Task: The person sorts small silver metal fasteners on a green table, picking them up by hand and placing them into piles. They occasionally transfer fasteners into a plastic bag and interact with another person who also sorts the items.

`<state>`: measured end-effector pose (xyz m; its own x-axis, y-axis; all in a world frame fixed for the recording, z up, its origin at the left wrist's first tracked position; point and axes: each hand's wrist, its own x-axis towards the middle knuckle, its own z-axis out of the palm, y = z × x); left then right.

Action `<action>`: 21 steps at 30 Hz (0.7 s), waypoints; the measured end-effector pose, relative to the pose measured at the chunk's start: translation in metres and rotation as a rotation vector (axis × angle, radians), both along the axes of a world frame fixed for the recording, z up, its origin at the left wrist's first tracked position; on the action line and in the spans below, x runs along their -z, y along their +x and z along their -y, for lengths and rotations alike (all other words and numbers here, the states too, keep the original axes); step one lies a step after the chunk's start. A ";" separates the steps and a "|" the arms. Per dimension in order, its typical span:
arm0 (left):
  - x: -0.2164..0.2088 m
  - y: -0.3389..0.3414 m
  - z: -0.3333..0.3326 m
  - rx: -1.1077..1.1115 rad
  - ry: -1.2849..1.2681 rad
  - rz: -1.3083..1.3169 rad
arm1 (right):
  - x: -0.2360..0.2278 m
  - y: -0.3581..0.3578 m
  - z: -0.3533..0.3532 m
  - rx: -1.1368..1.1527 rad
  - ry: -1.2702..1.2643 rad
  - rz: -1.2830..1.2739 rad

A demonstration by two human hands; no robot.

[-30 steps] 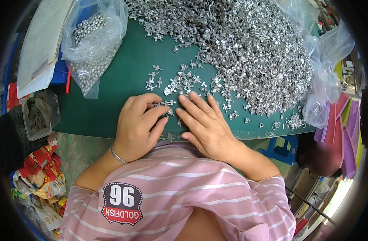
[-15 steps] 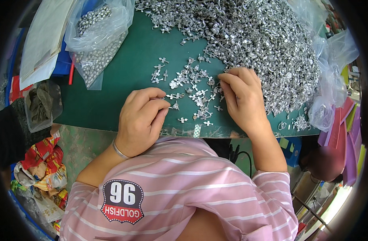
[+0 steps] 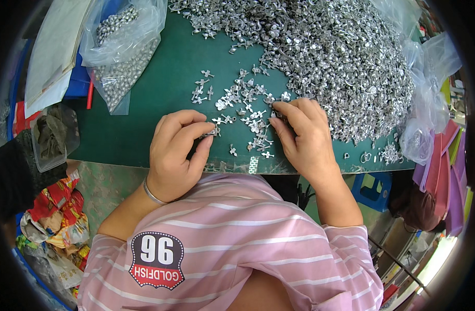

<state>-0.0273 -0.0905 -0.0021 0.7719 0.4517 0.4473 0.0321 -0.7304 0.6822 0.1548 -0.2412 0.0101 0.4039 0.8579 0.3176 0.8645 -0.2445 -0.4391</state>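
Note:
My left hand (image 3: 176,147) is closed, its thumb and fingers pinched around small silver metal pieces (image 3: 212,131) just above the green tabletop. On the right, my right hand (image 3: 307,135) reaches in at the edge of the big heap, thumb and forefinger apart with small metal bits around their tips. Between the hands lies a loose scatter of small silver cross-shaped castings (image 3: 256,124). A smaller cluster of the same castings (image 3: 198,92) sits farther off, beyond my left hand.
A large heap of silver metal parts (image 3: 346,72) covers the far right of the green table (image 3: 165,83). Clear bags of silver beads (image 3: 121,67) stand at the far left, beside papers (image 3: 53,52) and a red pen (image 3: 90,93). A few rings (image 3: 366,157) lie near the right edge.
My right hand has moved left and nearer, off the heap's edge, its thumb and forefinger spreading. Metal pieces now show between my left fingertips.

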 end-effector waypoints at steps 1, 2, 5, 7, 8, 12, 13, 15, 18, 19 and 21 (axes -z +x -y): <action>-0.001 0.000 0.000 0.010 -0.017 0.003 | -0.001 0.000 0.001 -0.011 -0.010 -0.009; -0.002 0.000 -0.001 0.018 -0.031 0.008 | -0.001 0.001 0.002 -0.025 -0.017 -0.017; -0.014 0.010 -0.007 0.113 -0.020 0.021 | 0.001 0.005 0.003 -0.080 0.082 -0.003; -0.022 0.029 -0.011 0.208 0.051 0.002 | 0.008 0.004 0.009 -0.037 0.235 -0.162; -0.025 0.042 -0.012 0.256 0.114 -0.022 | 0.010 0.004 0.012 -0.020 0.314 -0.242; -0.016 0.086 -0.010 0.322 0.282 -0.072 | -0.014 0.013 0.028 0.274 0.629 -1.388; -0.012 0.090 -0.011 0.327 0.349 -0.180 | -0.017 0.017 0.032 0.196 0.636 -1.505; -0.008 0.095 -0.013 0.333 0.365 -0.182 | -0.011 0.012 0.032 0.197 0.359 -1.060; -0.012 0.095 -0.012 0.331 0.291 -0.161 | -0.009 0.003 0.020 0.119 0.038 -0.210; -0.012 0.094 -0.012 0.342 0.215 -0.129 | -0.005 0.001 0.020 0.121 0.042 -0.175; -0.014 0.088 -0.010 0.314 -0.174 -0.106 | -0.001 0.002 0.019 0.110 0.101 -0.183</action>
